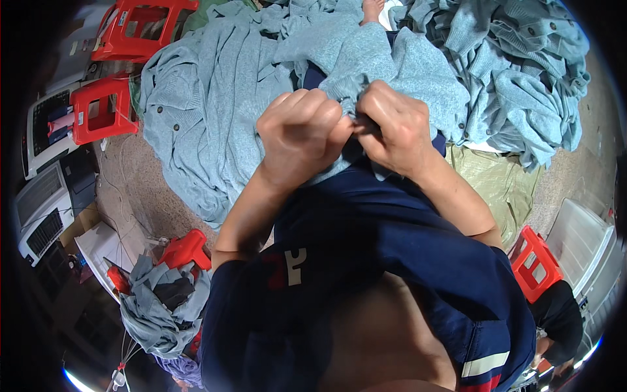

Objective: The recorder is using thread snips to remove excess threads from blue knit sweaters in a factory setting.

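Observation:
A light blue-grey knitted garment (362,55) lies across my lap, with part of it drawn up between my hands. My left hand (302,134) is closed in a fist on its gathered edge. Pressed close beside it, my right hand (397,127) pinches the same knit, the fingers curled inward. The fingertips and the exact bit of cloth between them are mostly hidden. To the left spreads a heap of matching cardigans (209,98) with dark buttons. Another heap of the same knitwear (539,104) sits to the right.
Red plastic stools (104,110) stand on the left, with another (535,264) at the lower right. Beneath the right heap shows a yellow-green sheet (499,186). More knitwear (160,313) is piled at the lower left. A person in black (562,320) is behind on the right.

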The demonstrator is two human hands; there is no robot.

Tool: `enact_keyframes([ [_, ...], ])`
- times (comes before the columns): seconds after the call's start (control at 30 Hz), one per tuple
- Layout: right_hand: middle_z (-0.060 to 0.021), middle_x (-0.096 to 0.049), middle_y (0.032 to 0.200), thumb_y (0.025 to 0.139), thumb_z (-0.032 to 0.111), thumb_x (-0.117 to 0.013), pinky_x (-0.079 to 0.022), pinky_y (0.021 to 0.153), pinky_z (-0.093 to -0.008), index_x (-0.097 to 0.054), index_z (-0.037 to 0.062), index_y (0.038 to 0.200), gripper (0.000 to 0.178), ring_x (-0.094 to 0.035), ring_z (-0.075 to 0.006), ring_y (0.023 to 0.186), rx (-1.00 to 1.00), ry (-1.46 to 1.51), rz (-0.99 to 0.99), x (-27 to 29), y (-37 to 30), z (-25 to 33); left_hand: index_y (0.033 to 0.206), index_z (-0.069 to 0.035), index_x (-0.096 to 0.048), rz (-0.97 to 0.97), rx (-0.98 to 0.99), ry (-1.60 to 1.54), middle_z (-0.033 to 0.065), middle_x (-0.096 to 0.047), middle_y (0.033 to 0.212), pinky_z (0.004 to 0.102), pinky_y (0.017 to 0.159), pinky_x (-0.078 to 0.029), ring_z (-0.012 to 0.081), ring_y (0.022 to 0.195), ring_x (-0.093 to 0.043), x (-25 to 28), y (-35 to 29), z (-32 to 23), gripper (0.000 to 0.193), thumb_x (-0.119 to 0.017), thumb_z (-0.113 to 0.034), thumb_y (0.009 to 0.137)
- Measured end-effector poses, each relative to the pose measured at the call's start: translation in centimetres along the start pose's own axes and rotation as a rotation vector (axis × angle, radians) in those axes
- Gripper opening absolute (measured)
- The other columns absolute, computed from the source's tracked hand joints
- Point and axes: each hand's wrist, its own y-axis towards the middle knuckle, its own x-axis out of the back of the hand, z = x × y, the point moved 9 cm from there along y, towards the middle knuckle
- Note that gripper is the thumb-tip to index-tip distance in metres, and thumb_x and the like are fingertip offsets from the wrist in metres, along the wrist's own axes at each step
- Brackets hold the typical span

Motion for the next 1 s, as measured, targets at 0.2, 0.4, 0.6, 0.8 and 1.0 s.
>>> enact_keyframes([
  [0.2,-0.0102,-0.055,0.087,0.071,0.012,-0.072,-0.049,0.062,-0.0341,-0.055,0.0050,0.095,0.031,-0.061,-0.0272,0.078,-0.138,-0.093,0.089,0.1,-1.7,-3.0,0.077,-0.007,-0.061,0.430,0.308,0.093,0.0067,-0.059,0.071,0.0333,0.063,-0.041,0.0269,0.068,-0.059,-1.2,-2.8,6.8,0.014,-0.069,-0.018,0.075],
  [0.4,-0.0103,-0.061,0.087,0.066,0.006,-0.070,-0.048,0.064,-0.0356,-0.056,0.0037,0.086,0.024,-0.060,-0.0291,0.077,-0.174,0.092,0.064,0.2,-5.6,-5.6,0.081,-0.004,-0.060,0.696,0.715,-0.021,0.0094,-0.059,0.074,0.0361,0.065,-0.044,0.0270,0.071,-0.059,1.6,-8.1,11.5,0.013,-0.064,-0.016,0.079],
  [0.6,-0.0083,-0.058,0.078,0.061,0.004,-0.066,-0.049,0.059,-0.0342,-0.060,0.0032,0.090,0.030,-0.060,-0.0244,0.071,0.172,0.033,0.249,-0.8,-5.7,0.4,0.092,-0.004,-0.054,0.191,0.868,-0.584,-0.0048,-0.050,0.083,0.0189,0.068,-0.037,0.0026,0.078,-0.046,2.1,-7.9,12.7,0.009,-0.060,-0.010,0.091],
  [0.8,-0.0103,-0.061,0.087,0.078,0.025,-0.071,-0.052,0.071,-0.0382,-0.062,0.0033,0.091,0.026,-0.062,-0.0290,0.082,-0.151,-0.224,0.186,-1.4,-5.6,-6.1,0.099,-0.005,-0.056,-0.246,0.818,-0.755,-0.0039,-0.053,0.083,0.0185,0.069,-0.037,0.0032,0.075,-0.046,5.5,-5.6,15.3,0.011,-0.063,-0.009,0.091],
  [1.0,-0.0113,-0.059,0.096,0.070,0.034,-0.078,-0.050,0.075,-0.0373,-0.059,0.0031,0.097,0.045,-0.060,-0.0306,0.088,-0.195,-0.287,0.077,-2.5,-5.0,-7.2,0.098,-0.005,-0.057,-0.162,0.985,-0.732,-0.0037,-0.056,0.083,0.0185,0.070,-0.037,0.0035,0.076,-0.047,1.8,-8.0,17.7,0.013,-0.065,-0.012,0.091],
])
